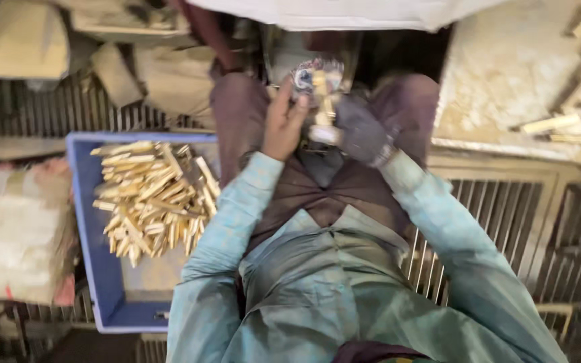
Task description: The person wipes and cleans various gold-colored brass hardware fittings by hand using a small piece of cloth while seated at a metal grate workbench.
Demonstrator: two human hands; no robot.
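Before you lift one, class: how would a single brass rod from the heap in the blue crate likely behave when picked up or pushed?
The brass rods look like solid metal, so one is probably stiff and heavy for its size. Their long, narrow shape suggests it may roll if nudged. Piled loosely in the blue crate, its neighbours would likely shift.

A long-sleeved, light teal shirt [317, 289] is worn, buttoned down the front, dusty and creased. Dark maroon-brown trousers [324, 195] are seen below it. The right hand [363, 131] is covered by a dark grey glove; the left hand [284, 121] is left bare.
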